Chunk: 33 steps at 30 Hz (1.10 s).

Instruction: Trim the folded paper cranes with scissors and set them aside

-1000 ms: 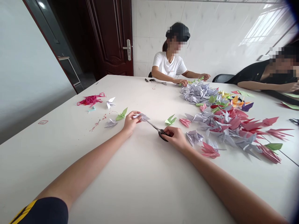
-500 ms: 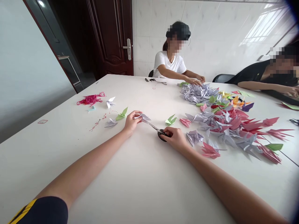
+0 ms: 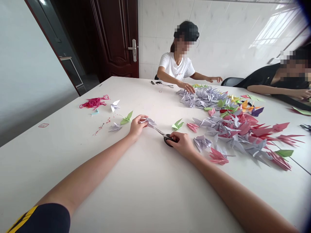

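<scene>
Between the closed fingers of my left hand (image 3: 137,126) is a pale lilac paper crane (image 3: 151,121). My right hand (image 3: 181,141) grips a pair of scissors (image 3: 160,132) by its black handles. The blades point at the crane and their tips meet its lower edge; whether they touch the paper I cannot tell. Left of my left hand lie a green paper crane (image 3: 126,119) and a lilac one (image 3: 115,127). Another green crane (image 3: 178,125) and a pink crane (image 3: 192,127) rest just beyond my right hand.
A large heap of paper cranes (image 3: 239,124) spreads over the right of the white table (image 3: 136,187). Pink string (image 3: 94,103) and a white crane (image 3: 115,105) lie at the left. Across the table sits a person in white (image 3: 178,66); another in black (image 3: 264,76) sits at the right.
My hands, the crane and the scissors have stayed in place. The person across has spread their hands apart, and lilac cranes at the heap's far end have shifted left.
</scene>
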Each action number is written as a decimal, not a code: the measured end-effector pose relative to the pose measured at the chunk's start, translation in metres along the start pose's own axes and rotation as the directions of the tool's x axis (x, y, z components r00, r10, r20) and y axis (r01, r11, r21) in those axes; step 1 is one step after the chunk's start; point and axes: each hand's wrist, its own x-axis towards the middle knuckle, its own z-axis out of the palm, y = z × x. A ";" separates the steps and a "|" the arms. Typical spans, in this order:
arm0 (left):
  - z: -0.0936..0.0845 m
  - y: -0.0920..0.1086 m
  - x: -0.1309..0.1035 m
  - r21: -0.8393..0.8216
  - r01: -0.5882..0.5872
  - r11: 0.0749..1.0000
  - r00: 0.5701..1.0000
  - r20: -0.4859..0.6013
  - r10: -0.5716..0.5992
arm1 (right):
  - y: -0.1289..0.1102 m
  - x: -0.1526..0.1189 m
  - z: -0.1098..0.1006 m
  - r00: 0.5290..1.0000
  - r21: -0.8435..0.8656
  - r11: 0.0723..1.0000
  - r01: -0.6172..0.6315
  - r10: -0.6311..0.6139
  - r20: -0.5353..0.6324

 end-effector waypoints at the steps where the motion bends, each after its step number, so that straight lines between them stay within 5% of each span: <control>1: 0.000 0.000 0.000 -0.001 -0.001 1.000 1.000 0.001 0.001 | 0.000 0.000 0.000 1.000 0.003 1.000 0.005 -0.005 -0.006; 33: 0.001 0.001 -0.001 0.063 -0.026 0.998 1.000 -0.014 0.027 | 0.001 0.001 -0.001 0.999 0.013 1.000 0.005 -0.004 -0.037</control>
